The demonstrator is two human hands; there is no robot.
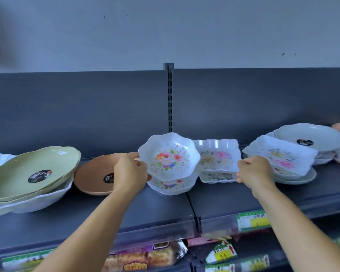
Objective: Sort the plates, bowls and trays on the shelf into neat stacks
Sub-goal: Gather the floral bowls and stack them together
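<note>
In the middle of the frame, a flower bowl (169, 157) is pinched at its wavy rim by the left hand (131, 173), tilted over another bowl (172, 184). The square tray (217, 176) is gripped at its edge by the right hand (254, 173). Both look light, stiff and slippery, so rims are best held.

bare shelf (126, 209) in front; plates crowd the back, perhaps touching.

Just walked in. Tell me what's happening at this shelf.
A person is sorting dishes on a dark shelf. The left hand grips the rim of a tilted floral bowl sitting on a matching bowl. The right hand pinches the edge of a stack of square trays. Green plates and a brown plate lie to the left; more mixed dishes are piled loosely to the right, not yet sorted.
</note>
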